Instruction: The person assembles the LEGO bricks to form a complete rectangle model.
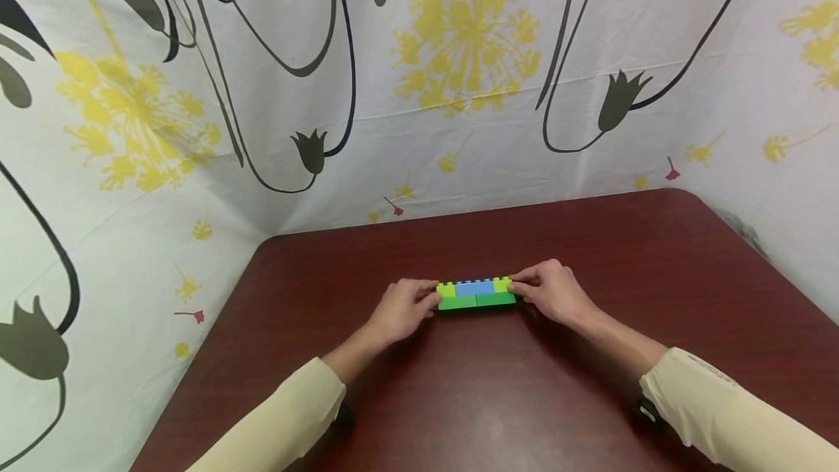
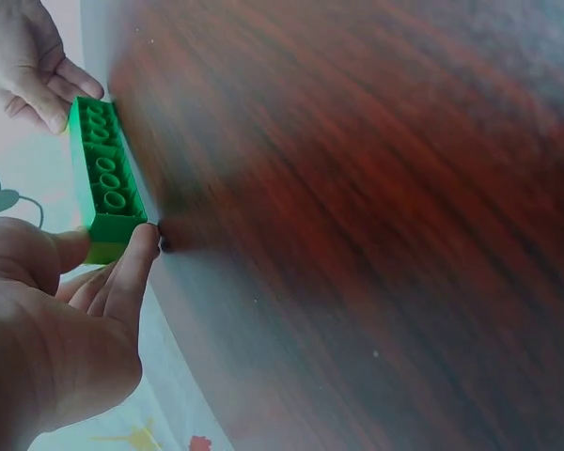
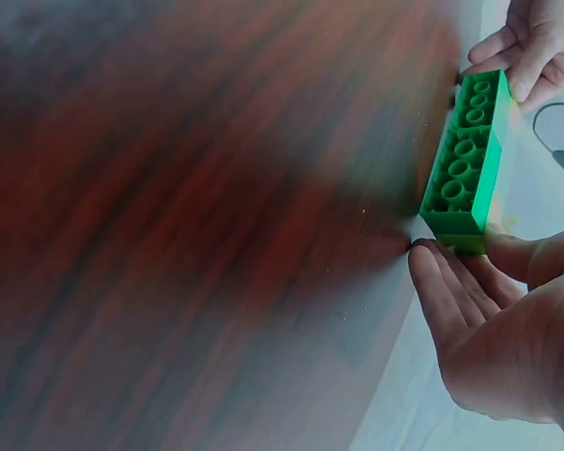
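Both hands hold one joined block of toy building bricks [image 1: 475, 300] between them, above the dark table. Its lower layer is two green bricks end to end; on top lie a blue brick [image 1: 475, 288] in the middle and a lime brick at either end. My left hand [image 1: 401, 309] pinches the left end between thumb and fingers. At the right end, the right hand [image 1: 553, 293] grips in the same way. Both wrist views show the hollow underside of the green bricks [image 2: 105, 169], with its round tubes, tilted into sight.
The reddish-brown table [image 1: 472, 384] has rounded far corners. Behind it and along both sides hangs a white cloth [image 1: 419, 159] printed with yellow flowers and dark stems. Light sleeves cover both forearms.
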A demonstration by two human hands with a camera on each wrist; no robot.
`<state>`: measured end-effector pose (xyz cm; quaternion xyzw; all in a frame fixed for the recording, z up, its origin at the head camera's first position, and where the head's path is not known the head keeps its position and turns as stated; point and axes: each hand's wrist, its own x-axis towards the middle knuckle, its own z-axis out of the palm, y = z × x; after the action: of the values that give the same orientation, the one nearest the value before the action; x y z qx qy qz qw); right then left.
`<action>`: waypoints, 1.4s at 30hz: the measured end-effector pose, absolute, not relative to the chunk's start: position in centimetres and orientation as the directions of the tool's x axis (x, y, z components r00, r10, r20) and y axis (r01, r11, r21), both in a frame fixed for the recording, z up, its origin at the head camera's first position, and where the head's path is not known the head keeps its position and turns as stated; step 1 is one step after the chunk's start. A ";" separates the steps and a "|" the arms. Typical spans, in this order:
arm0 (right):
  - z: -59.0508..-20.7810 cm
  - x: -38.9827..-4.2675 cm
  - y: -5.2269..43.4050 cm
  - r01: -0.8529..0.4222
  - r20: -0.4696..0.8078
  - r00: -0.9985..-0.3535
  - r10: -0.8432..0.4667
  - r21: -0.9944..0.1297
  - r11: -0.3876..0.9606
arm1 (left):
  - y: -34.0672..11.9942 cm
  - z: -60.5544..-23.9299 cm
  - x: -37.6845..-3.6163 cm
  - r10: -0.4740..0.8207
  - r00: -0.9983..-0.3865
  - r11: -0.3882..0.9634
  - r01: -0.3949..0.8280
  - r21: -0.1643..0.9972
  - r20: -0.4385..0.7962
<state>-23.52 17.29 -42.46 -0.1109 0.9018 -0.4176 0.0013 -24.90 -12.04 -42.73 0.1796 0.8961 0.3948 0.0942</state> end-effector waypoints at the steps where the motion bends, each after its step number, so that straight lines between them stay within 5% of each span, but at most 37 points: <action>1: -42.5 -23.6 17.3 -0.197 0.090 -0.976 -0.198 -0.753 0.628 | -12.0 -42.7 -24.9 0.390 -0.920 0.634 0.246 0.733 -0.028; 42: -43.1 -24.4 16.7 -0.252 0.207 -0.967 -0.150 -0.666 0.702 | -11.1 -43.3 -25.6 0.268 -0.956 0.783 0.289 0.550 0.121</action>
<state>-24.36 16.73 -43.10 -0.1092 0.9199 -0.3704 -0.0687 -25.64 -11.06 -43.26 0.1474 0.9441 0.2943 -0.0182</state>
